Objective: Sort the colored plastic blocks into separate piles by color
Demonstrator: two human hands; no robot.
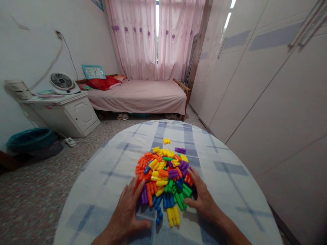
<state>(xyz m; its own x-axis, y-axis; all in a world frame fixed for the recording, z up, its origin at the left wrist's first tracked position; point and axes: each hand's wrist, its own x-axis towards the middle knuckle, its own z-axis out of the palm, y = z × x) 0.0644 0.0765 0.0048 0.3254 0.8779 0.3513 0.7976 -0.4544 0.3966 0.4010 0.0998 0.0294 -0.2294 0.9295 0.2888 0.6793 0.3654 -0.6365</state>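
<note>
A heap of plastic building pieces [162,173] in orange, yellow, green, blue and purple lies on the round table [102,204]. My left hand [127,207] rests at the heap's near left side, fingers stretched out and thumb apart. At the right side, my right hand [203,194] curves around the edge of the heap, its thumb spread beside the green pieces [180,200]. Neither hand grips a piece that I can see. Yellow tubes [173,216] joined to blue ones stick out toward me between the hands.
A yellow piece [166,141] and a purple piece [180,150] lie apart beyond the heap. Past the table stand a bed [143,95], a white cabinet [76,114] with a fan [62,81], and a bin [32,139]. A tall wardrobe [255,102] lines the right.
</note>
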